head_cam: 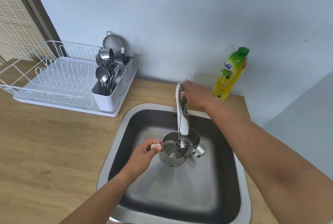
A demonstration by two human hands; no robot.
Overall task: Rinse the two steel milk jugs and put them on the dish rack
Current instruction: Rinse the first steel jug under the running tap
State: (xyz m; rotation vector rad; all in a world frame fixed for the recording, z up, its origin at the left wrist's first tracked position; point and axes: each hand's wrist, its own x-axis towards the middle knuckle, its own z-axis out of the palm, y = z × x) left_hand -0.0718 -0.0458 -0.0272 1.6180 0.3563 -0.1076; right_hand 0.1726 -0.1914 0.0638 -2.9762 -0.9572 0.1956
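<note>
1. The steel sink (115, 151) basin has rounded corners; its near half lies bare and open.
2. The left hand (144, 153) is closed on the handle of the near milk jug (173, 153), held upright under the tap spout (182, 124); some water seems to lie inside, though glare makes that uncertain.
3. The second milk jug (195, 144) stands just behind it in the basin, touching it, handle pointing right.
4. The right hand (195, 95) wraps the tap's lever at the sink's far rim.
5. On the wooden counter (45, 142), the white wire dish rack (59, 79) has empty slots; its caddy (106, 97) holds spoons and forks.
6. A yellow soap bottle (229, 76) leans against the wall.
</note>
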